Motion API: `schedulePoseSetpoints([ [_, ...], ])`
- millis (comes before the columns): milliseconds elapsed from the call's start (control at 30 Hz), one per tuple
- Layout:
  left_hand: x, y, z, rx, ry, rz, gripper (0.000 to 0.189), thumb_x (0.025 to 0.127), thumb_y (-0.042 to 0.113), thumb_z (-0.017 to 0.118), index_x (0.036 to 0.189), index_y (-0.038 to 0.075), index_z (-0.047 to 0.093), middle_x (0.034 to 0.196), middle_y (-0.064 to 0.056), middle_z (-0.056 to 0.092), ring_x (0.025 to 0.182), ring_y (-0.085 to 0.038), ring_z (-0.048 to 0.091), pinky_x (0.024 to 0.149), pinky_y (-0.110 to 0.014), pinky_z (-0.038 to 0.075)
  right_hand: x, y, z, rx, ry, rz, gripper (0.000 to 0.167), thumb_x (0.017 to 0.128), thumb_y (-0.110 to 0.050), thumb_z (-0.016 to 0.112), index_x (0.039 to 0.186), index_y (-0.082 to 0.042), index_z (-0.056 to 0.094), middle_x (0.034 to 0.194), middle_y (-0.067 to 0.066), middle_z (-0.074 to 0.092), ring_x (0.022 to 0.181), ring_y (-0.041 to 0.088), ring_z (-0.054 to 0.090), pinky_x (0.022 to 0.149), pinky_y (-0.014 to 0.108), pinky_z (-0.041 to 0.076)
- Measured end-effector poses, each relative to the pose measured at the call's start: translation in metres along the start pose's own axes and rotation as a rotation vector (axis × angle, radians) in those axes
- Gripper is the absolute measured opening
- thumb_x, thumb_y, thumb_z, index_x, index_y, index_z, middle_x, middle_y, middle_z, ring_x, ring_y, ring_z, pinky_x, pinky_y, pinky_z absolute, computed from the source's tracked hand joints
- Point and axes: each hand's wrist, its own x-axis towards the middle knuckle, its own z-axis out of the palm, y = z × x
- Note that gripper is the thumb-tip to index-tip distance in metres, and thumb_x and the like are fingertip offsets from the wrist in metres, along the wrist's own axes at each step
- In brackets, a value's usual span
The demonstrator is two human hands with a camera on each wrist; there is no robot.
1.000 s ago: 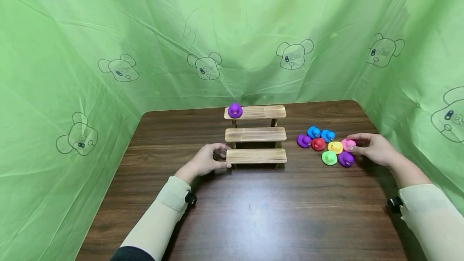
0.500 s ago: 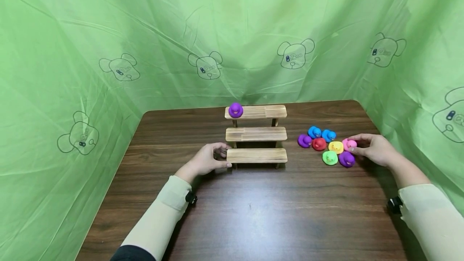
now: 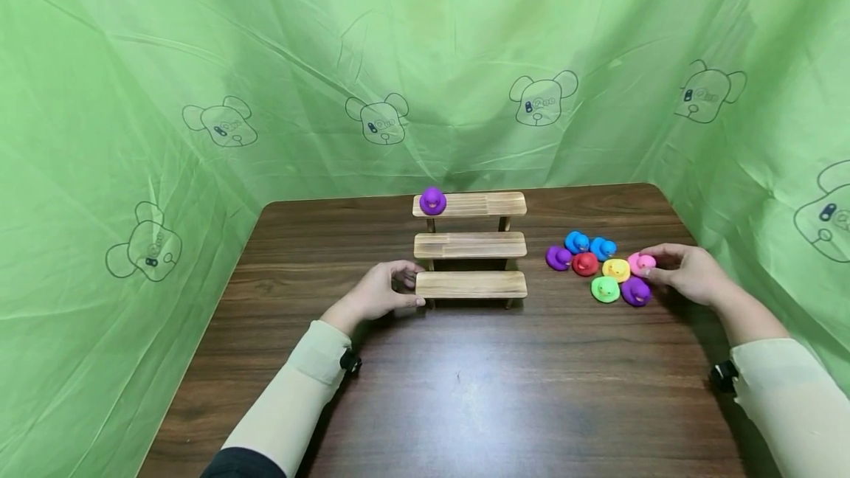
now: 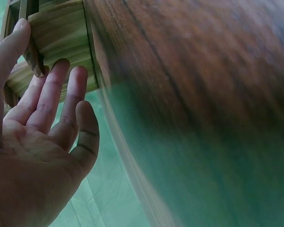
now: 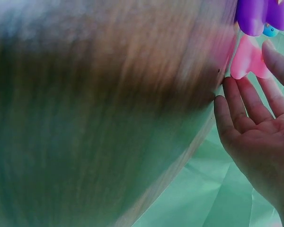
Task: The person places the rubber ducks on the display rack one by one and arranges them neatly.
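Note:
A three-step wooden display stand stands mid-table. My left hand holds the left end of its lowest step, thumb at the front and fingers behind; the left wrist view shows the thumb on the board's edge. On the top step's left end sits a purple rubber duck. To the right, my right hand pinches a pink rubber duck between thumb and fingers, still down among the others. Beside it are a yellow duck and a purple duck.
The same cluster has a green duck, a red duck, another purple duck and two blue ducks. Green cloth with mouse-face drawings encloses the back and sides of the brown wooden table.
Both hands keep their places at the stand and the pink duck. Only a very slight shift of the whole head view shows.

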Motion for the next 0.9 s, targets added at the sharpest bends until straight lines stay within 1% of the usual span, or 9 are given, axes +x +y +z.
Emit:
schedulePoseSetpoints([
  [100, 0.000, 0.000, 0.000, -0.003, 0.000, 0.005, 0.051, 0.080, 0.015, 0.094, 0.125, 0.012, 0.070, 0.105, 0.002, 0.074, 0.103, -0.024, 0.071, 0.095, -0.039, 0.057, -0.001, -0.002, 0.000, 0.013, 0.021, -0.009, 0.050, 0.096, -0.034, 0.079, 0.131, -0.001, 0.066, 0.115, 0.023, 0.073, 0.076, 0.010, 0.066, 0.066, 0.023, 0.051],
  [200, 0.000, 0.000, 0.000, -0.004, 0.002, 0.005, 0.051, 0.080, 0.014, 0.094, 0.125, 0.012, 0.070, 0.105, 0.002, 0.074, 0.103, -0.025, 0.071, 0.095, -0.039, 0.058, -0.002, -0.003, -0.001, 0.009, 0.049, -0.015, 0.048, 0.096, -0.031, 0.079, 0.130, 0.001, 0.067, 0.116, 0.026, 0.072, 0.078, 0.006, 0.066, 0.065, 0.022, 0.052],
  [367, 0.000, 0.000, 0.000, -0.002, 0.006, 0.010, 0.051, 0.080, 0.015, 0.094, 0.125, 0.011, 0.070, 0.104, 0.002, 0.074, 0.102, -0.023, 0.071, 0.094, -0.038, 0.058, -0.004, -0.007, -0.002, 0.009, 0.095, -0.004, 0.048, 0.097, -0.034, 0.078, 0.129, 0.001, 0.067, 0.119, 0.027, 0.072, 0.085, -0.005, 0.061, 0.067, 0.017, 0.051],
  [500, 0.000, 0.000, 0.000, 0.002, 0.006, 0.016, 0.051, 0.080, 0.015, 0.094, 0.125, 0.011, 0.070, 0.104, 0.002, 0.074, 0.101, -0.022, 0.071, 0.094, -0.038, 0.058, -0.006, -0.013, -0.004, 0.019, 0.128, -0.011, 0.049, 0.098, -0.036, 0.077, 0.130, 0.001, 0.067, 0.119, 0.028, 0.071, 0.087, -0.008, 0.059, 0.068, 0.013, 0.048],
  [600, 0.001, 0.000, -0.001, 0.006, 0.003, 0.012, 0.050, 0.080, 0.016, 0.094, 0.125, 0.012, 0.070, 0.105, 0.003, 0.074, 0.101, -0.022, 0.071, 0.094, -0.038, 0.058, -0.006, -0.018, -0.004, 0.031, 0.155, -0.011, 0.051, 0.097, -0.038, 0.077, 0.130, 0.000, 0.067, 0.118, 0.026, 0.072, 0.086, -0.008, 0.058, 0.067, 0.014, 0.048],
  [733, 0.001, -0.001, -0.001, 0.009, -0.001, 0.009, 0.051, 0.081, 0.017, 0.094, 0.125, 0.012, 0.070, 0.105, 0.002, 0.074, 0.102, -0.022, 0.071, 0.094, -0.037, 0.058, -0.005, -0.023, -0.004, 0.030, 0.198, -0.007, 0.051, 0.096, -0.042, 0.078, 0.130, -0.005, 0.069, 0.117, 0.021, 0.073, 0.086, -0.009, 0.058, 0.068, 0.014, 0.047],
  [900, 0.001, -0.001, -0.001, 0.008, -0.003, 0.014, 0.052, 0.080, 0.017, 0.094, 0.126, 0.012, 0.070, 0.105, 0.002, 0.074, 0.102, -0.022, 0.071, 0.094, -0.037, 0.058, -0.004, -0.032, -0.005, 0.065, 0.223, -0.020, 0.053, 0.094, -0.043, 0.079, 0.133, -0.008, 0.069, 0.118, 0.018, 0.074, 0.087, -0.012, 0.059, 0.069, 0.012, 0.048],
])
